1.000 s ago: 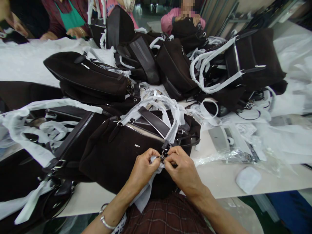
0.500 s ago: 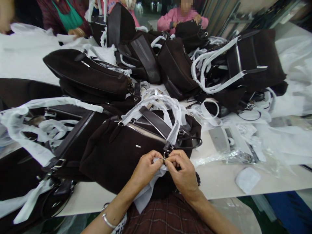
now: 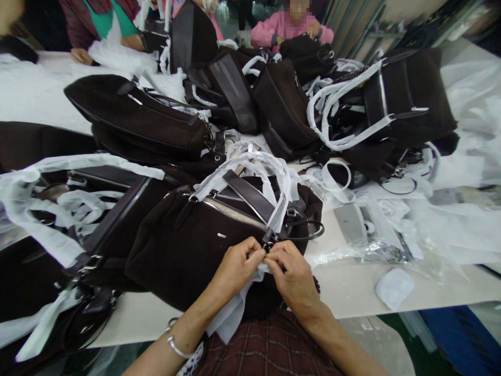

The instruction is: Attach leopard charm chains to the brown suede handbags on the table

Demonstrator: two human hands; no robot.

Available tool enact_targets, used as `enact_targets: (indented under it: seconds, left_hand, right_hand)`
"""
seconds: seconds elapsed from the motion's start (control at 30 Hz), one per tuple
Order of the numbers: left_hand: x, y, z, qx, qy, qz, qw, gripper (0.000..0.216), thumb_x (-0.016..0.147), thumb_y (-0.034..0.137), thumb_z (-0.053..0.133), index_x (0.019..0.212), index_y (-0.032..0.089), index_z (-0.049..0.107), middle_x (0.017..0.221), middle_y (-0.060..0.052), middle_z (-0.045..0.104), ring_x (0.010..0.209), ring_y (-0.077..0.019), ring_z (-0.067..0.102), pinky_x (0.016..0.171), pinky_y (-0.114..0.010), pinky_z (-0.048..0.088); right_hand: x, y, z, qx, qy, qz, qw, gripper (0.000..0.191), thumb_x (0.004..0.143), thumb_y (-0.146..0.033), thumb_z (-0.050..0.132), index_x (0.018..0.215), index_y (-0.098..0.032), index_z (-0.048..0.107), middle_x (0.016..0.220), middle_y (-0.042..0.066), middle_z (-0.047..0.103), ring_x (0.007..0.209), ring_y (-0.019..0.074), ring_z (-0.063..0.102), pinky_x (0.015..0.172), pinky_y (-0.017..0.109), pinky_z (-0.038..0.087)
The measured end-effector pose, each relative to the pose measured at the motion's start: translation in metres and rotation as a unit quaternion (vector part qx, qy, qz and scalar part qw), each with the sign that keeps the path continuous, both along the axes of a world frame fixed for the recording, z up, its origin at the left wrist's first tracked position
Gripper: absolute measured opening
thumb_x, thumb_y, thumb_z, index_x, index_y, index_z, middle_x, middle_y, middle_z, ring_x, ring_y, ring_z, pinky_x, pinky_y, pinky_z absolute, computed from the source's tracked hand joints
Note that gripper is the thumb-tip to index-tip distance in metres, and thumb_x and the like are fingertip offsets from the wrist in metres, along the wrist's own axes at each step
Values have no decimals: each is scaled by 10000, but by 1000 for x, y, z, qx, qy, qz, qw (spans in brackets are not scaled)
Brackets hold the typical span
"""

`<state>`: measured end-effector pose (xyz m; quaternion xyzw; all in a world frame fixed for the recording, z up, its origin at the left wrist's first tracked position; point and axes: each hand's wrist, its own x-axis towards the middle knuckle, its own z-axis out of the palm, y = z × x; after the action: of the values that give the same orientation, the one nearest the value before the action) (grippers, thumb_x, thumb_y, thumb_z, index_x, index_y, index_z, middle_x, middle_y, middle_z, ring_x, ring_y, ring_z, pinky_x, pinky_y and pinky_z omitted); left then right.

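A dark brown handbag (image 3: 183,256) lies in front of me, its handle (image 3: 285,193) wrapped in white tissue and its metal zip (image 3: 230,211) partly open. At the handle's lower end, my left hand (image 3: 242,263) and my right hand (image 3: 291,271) meet with their fingertips pinched together. They are right below a metal ring (image 3: 268,245) on the bag. What the fingers pinch is small and mostly hidden. White tissue paper (image 3: 230,313) hangs down under my left hand, over the bag's front edge.
More brown bags (image 3: 136,117) with wrapped handles crowd the table (image 3: 344,292) to the left, behind and at the back right. Clear plastic (image 3: 364,250), a white roll (image 3: 337,175) and a white pad (image 3: 395,288) lie to the right. Two people (image 3: 291,31) work across the table.
My left fingers have closed in nearer to my right ones at the ring, and the tissue hangs slightly further left. Across the table, a person's hands have moved along with white wrapping.
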<state>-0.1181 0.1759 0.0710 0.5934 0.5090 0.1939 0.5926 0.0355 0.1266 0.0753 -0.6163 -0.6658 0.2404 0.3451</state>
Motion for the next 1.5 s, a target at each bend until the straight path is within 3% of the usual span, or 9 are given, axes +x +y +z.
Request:
enact_targets:
  seconds: [0.27,0.43,0.5,0.67,0.9,1.03,1.17,1.3,1.5]
  left_hand:
    - [7,3,1,46,82,1,996,109,837,261,571,756,209,622,701,25,638,652,-133,567,620,-229,388]
    - [10,-8,4,234,206,-36,949,142,902,221,500,814,213,611,820,-18,682,764,-168,614,737,-279,406]
    - [10,-10,3,274,201,-40,940,173,919,198,466,813,202,604,859,-43,687,823,-183,619,789,-294,415]
    - [9,-9,0,235,125,-3,964,160,909,173,481,789,210,579,826,-23,664,801,-151,621,780,-249,445]
    - [8,-13,-17,355,210,-58,909,240,963,186,383,822,198,577,854,-62,686,799,-166,638,766,-270,439]
    - [10,-12,-18,319,179,-22,930,171,944,191,422,837,203,555,872,-55,688,806,-161,647,763,-269,454]
    - [9,-7,-6,181,32,124,975,105,948,236,442,919,207,538,1040,-60,696,954,-170,660,868,-305,481]
    - [3,3,7,58,-160,246,954,168,982,338,399,904,211,476,877,-9,642,898,-166,674,843,-328,514]
    - [-3,19,20,78,-93,142,982,161,924,279,494,792,192,523,706,41,536,659,-102,509,646,-235,414]
  right_hand:
    - [1,-1,-8,33,8,-20,999,143,898,-96,564,823,-193,639,858,51,586,821,169,584,716,302,512]
    - [2,-1,-9,31,12,-20,999,139,897,-87,565,845,-190,642,871,52,587,834,166,583,728,301,515]
    - [2,-1,-8,28,17,-11,999,153,902,-83,551,852,-194,643,867,52,589,833,166,584,733,304,518]
    - [-2,-3,-9,29,26,-15,999,167,916,-94,526,892,-203,650,886,55,596,847,169,590,752,317,526]
    - [-9,-2,-17,43,25,-45,998,174,915,-93,518,858,-206,637,879,56,591,839,174,593,746,316,523]
    - [-9,-2,-16,45,35,-64,996,136,910,-100,539,881,-199,628,898,52,587,845,168,583,765,312,514]
    - [-5,-4,-12,23,56,-99,993,101,891,-146,601,967,-204,636,950,49,592,775,150,574,705,289,511]
    - [1,-6,-6,26,44,-64,997,124,922,-164,568,961,-210,676,929,55,612,852,168,605,790,306,518]
    - [1,2,4,-76,-67,-6,995,278,965,-216,475,1171,-181,657,993,105,659,939,229,640,856,368,515]
